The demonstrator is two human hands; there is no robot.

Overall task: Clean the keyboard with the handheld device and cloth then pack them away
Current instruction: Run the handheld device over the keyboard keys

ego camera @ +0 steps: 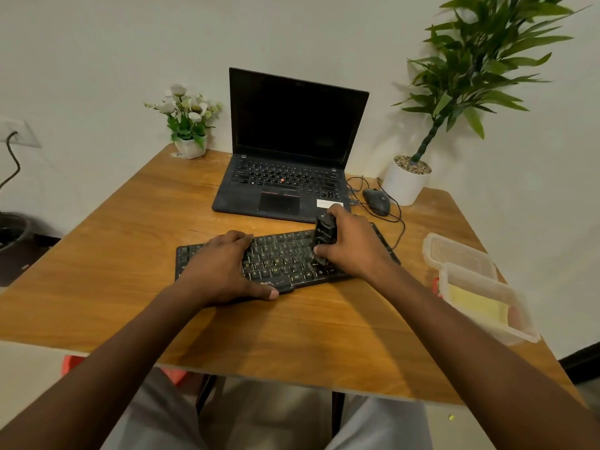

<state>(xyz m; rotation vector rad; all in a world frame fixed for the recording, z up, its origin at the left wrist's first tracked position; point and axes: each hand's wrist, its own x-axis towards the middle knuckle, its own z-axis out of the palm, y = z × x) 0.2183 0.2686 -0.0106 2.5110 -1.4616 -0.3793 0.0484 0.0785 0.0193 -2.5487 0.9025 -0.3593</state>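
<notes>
1. Nearest, below both forearms, lie the person's legs in light grey trousers, under the near edge of the brown wooden table.
2. To the right of the right forearm, near the table's right edge, stands a clear rectangular plastic container. A pale yellow cloth lies inside it.
3. Just beyond that container sits a second clear plastic piece; whether it is a lid or a shallow tray I cannot tell.
4. The left hand lies flat on the left part of the flat black keyboard. Its fingers are stretched over the keys and its thumb lies along the near edge.
5. The right hand is curled round a small black handheld device. It holds the device upright on the keys of the keyboard's right part, lower end down.
6. Beyond both hands, an open black laptop with a dark screen stands just behind the keyboard.
7. Beyond the right hand and right of the laptop lies a black wired mouse.
8. Farther behind the mouse stands a white round pot with a tall green leafy plant.
9. Far beyond the left hand, at the table's back corner, is a small white pot of white flowers.
</notes>
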